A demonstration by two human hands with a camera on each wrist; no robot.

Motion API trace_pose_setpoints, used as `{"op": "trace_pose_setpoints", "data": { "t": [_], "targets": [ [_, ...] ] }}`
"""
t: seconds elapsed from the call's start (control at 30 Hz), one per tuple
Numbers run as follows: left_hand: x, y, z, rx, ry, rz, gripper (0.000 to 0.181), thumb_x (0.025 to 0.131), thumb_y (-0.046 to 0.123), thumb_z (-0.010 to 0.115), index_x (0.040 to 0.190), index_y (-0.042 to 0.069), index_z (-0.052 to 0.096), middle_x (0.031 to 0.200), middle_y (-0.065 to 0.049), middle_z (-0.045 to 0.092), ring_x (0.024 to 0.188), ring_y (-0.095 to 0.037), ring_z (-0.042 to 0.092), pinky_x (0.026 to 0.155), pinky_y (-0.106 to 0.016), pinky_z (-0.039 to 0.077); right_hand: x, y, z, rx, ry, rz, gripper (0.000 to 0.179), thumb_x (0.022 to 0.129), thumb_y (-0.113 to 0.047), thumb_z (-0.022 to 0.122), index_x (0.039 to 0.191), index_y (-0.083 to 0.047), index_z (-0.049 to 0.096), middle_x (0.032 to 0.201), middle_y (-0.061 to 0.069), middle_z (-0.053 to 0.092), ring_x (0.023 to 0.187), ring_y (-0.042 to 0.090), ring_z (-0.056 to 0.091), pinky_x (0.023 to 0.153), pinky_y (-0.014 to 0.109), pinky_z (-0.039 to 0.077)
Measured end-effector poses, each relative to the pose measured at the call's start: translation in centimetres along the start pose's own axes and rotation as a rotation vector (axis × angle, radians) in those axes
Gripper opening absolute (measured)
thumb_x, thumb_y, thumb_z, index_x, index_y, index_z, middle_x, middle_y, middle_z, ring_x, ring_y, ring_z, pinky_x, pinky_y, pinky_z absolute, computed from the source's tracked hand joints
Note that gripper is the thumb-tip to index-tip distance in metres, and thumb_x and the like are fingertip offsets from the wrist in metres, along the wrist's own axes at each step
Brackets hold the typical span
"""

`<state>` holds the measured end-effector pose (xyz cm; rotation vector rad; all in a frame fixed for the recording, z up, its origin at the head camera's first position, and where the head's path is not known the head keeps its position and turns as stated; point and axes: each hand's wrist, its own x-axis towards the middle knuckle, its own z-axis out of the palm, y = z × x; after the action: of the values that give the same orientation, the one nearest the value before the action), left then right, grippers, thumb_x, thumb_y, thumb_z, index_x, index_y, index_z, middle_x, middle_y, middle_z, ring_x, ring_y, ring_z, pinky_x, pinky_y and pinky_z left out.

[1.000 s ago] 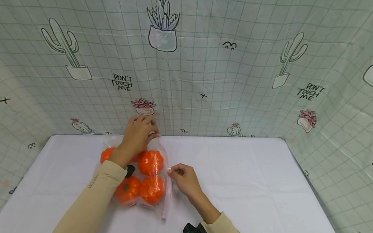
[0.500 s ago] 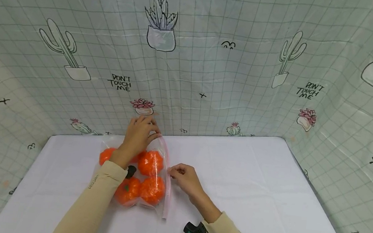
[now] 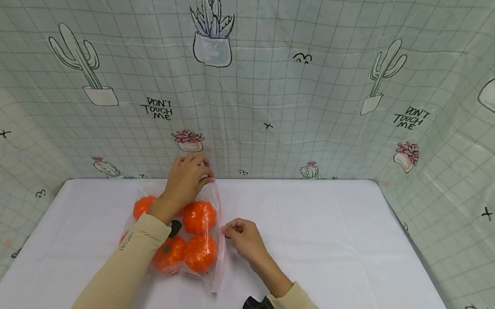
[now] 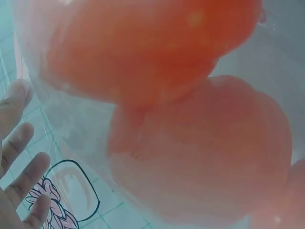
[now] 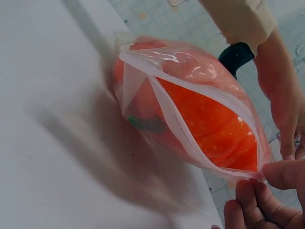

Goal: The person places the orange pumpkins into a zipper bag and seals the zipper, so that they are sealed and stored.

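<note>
A clear zip bag (image 3: 209, 193) with a pink zip strip (image 3: 220, 257) lies on its side, filled with several orange ribbed pumpkins (image 3: 199, 217); one shows a green stem. My left hand (image 3: 186, 178) reaches over it and pinches the far corner of the strip. Its other fingers (image 4: 29, 176) spread apart in the left wrist view. Midway along the strip, my right hand (image 3: 245, 237) pinches the edge between thumb and fingertips. From the right wrist view, the bag's mouth gapes between two pale lips (image 5: 178, 126), with an orange pumpkin (image 5: 214, 129) showing inside.
A white-covered table (image 3: 312, 232) carries the bag on its left half. Behind and at both sides hangs a grid-patterned curtain (image 3: 255, 85) with cactus drawings. A black wrist device (image 3: 257, 307) sits at the right sleeve.
The near end of the zip strip has swung slightly left, and the pumpkins beside it have shifted a little. Both hands keep almost the same places and grips.
</note>
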<state>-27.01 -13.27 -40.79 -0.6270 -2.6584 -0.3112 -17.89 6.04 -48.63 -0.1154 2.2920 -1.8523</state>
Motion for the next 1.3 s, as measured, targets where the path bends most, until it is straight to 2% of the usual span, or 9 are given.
{"op": "trace_pose_setpoints", "data": {
  "t": [0.23, 0.4, 0.67, 0.9, 1.3],
  "targets": [
    [0.0, -0.1, 0.1, 0.038, 0.005, 0.015, 0.011, 0.093, 0.024, 0.080, 0.089, 0.014, 0.083, 0.113, -0.005, 0.067, 0.114, -0.031, 0.061, 0.104, -0.055, 0.046, -0.8, 0.2, 0.2, 0.008, -0.008, -0.010, 0.016, 0.099, -0.010, 0.067, 0.093, 0.005, 0.072, 0.085, 0.012, 0.070, 0.086, 0.025, 0.067, 0.071, 0.028, 0.048],
    [0.0, -0.2, 0.3, 0.063, 0.003, 0.027, 0.011, 0.094, 0.023, 0.080, 0.090, 0.014, 0.083, 0.111, -0.004, 0.068, 0.111, -0.030, 0.061, 0.102, -0.054, 0.047, -1.3, 0.5, 0.3, 0.007, -0.011, -0.018, 0.016, 0.097, -0.009, 0.068, 0.092, 0.005, 0.072, 0.082, 0.007, 0.070, 0.083, 0.020, 0.066, 0.070, 0.026, 0.048],
    [-0.3, -0.6, 0.3, 0.095, 0.035, 0.054, 0.010, 0.094, 0.021, 0.078, 0.092, 0.013, 0.082, 0.109, -0.004, 0.067, 0.105, -0.029, 0.061, 0.094, -0.050, 0.049, -2.3, 1.0, 0.4, 0.011, -0.027, -0.035, 0.016, 0.097, -0.008, 0.067, 0.091, 0.006, 0.071, 0.079, 0.015, 0.066, 0.071, 0.013, 0.052, 0.061, 0.022, 0.041],
    [-0.5, -0.8, 0.1, 0.106, 0.055, 0.055, 0.009, 0.094, 0.022, 0.078, 0.091, 0.015, 0.082, 0.105, -0.002, 0.066, 0.101, -0.028, 0.060, 0.092, -0.050, 0.049, -3.0, 1.4, 0.3, -0.022, -0.051, -0.041, 0.014, 0.096, -0.008, 0.066, 0.091, 0.005, 0.070, 0.071, -0.003, 0.055, 0.064, 0.010, 0.045, 0.056, 0.020, 0.036],
    [-0.6, -1.0, 0.0, 0.106, 0.077, 0.049, 0.010, 0.093, 0.023, 0.079, 0.090, 0.014, 0.082, 0.101, -0.002, 0.066, 0.099, -0.029, 0.061, 0.091, -0.050, 0.050, -4.1, 1.6, 0.0, -0.069, -0.066, -0.049, 0.013, 0.094, -0.008, 0.066, 0.091, 0.004, 0.071, 0.069, -0.004, 0.052, 0.062, 0.006, 0.043, 0.054, 0.018, 0.034]
  ]
}}
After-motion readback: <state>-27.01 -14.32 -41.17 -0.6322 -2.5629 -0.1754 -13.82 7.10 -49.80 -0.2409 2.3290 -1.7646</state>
